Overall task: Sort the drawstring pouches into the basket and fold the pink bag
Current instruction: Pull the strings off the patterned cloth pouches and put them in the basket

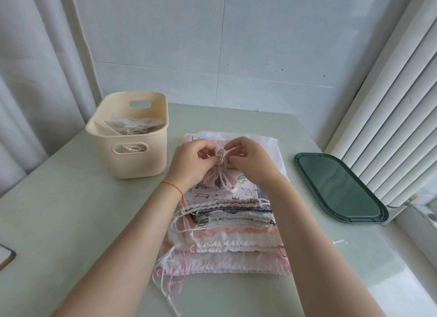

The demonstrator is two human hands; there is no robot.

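— What are the fingers doing?

— Both the left hand point(189, 160) and right hand point(250, 158) are pinching the cord point(220, 154) of a small gathered pouch point(218, 178) (cord looped between them).

— Where is it sitting?

— It is resting atop the stack of pouches point(227, 224) at table centre; the cream basket point(128, 137) is standing at ten o'clock, the green tray point(340, 189) at three.

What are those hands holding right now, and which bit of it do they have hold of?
Both the left hand and the right hand pinch the cord of a small pink pouch, up at its knotted top, above the pile of pouches.
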